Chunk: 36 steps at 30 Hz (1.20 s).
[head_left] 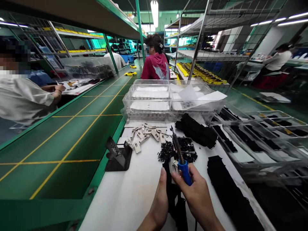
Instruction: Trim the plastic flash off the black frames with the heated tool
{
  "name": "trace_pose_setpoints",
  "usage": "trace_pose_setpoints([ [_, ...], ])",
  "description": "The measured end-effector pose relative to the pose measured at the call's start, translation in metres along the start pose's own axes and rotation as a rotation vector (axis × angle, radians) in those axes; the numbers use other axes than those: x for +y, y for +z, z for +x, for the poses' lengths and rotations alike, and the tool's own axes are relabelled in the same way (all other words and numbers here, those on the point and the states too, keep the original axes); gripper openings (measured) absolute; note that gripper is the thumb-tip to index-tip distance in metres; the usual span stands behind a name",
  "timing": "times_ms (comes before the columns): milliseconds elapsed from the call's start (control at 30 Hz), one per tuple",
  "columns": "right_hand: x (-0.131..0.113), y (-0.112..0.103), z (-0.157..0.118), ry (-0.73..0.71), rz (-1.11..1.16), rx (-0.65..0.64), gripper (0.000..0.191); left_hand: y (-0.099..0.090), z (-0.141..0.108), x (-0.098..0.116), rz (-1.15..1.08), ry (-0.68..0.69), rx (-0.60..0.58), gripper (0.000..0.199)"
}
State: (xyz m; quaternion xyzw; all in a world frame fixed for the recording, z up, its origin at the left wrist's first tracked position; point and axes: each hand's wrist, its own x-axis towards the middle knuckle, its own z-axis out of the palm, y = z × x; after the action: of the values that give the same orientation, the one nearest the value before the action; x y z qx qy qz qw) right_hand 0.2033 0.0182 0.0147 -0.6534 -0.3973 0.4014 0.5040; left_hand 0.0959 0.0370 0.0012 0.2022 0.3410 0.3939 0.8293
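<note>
My right hand (198,192) is closed around the blue handle of a soldering iron (184,171), whose dark tip points up and away. At the left edge of a black strip (170,192), my left hand (160,195) grips it with the thumb upright; its other fingers are mostly hidden. A small beige plastic part (173,165) lies against the strip's upper end, near the right fingertips. Beyond the hands is a pile of small black pieces (166,150), beside a shallow black-filled tray (186,145). Several loose beige parts (144,134) lie further back on the white worktop (120,199).
A metal iron stand (117,155) is at the worktop's left edge, by the green conveyor (72,128). Stacked clear trays (149,104) stand behind. Black strip stacks (228,192) and trays (243,144) line the right. Co-workers sit ahead, left and far right.
</note>
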Motion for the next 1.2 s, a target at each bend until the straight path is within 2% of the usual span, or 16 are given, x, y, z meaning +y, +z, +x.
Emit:
trace_pose_setpoints([
  [67,0.0,0.002,0.001,-0.001,-0.004,0.001,0.035,0.003,0.0,0.0,-0.036,0.006,-0.018,0.074],
  [233,0.003,0.009,0.002,-0.026,-0.018,-0.027,0.033,0.002,-0.005,0.005,-0.064,-0.079,-0.014,0.078],
  [333,0.002,0.01,-0.002,-0.053,-0.04,-0.039,0.033,-0.005,-0.011,0.011,-0.032,-0.059,0.036,0.073],
  [467,0.0,0.005,-0.007,0.005,0.09,-0.074,0.033,-0.014,-0.015,0.019,-0.056,0.048,0.054,0.061],
  [600,-0.003,0.002,-0.009,0.027,0.229,-0.012,0.034,-0.015,-0.011,0.024,0.026,0.106,-0.006,0.061],
  [700,-0.007,0.003,-0.011,0.122,0.287,-0.005,0.036,-0.013,-0.008,0.025,0.088,0.104,-0.028,0.048],
  [800,-0.01,0.003,-0.016,0.145,0.326,0.044,0.038,-0.008,-0.008,0.025,0.112,0.126,-0.038,0.036],
  [900,-0.002,0.001,-0.02,0.14,0.39,0.128,0.042,-0.003,-0.012,0.024,0.124,0.134,-0.029,0.031],
  [1000,0.012,-0.003,-0.024,0.092,0.47,0.157,0.04,0.002,-0.016,0.021,0.149,0.151,-0.011,0.027],
  [1100,0.019,-0.005,-0.027,0.02,0.418,0.217,0.045,0.005,-0.019,0.017,0.17,0.134,0.021,0.026],
  [1200,0.019,-0.005,-0.03,-0.016,0.241,0.297,0.039,0.006,-0.022,0.015,0.157,0.108,0.022,0.029],
])
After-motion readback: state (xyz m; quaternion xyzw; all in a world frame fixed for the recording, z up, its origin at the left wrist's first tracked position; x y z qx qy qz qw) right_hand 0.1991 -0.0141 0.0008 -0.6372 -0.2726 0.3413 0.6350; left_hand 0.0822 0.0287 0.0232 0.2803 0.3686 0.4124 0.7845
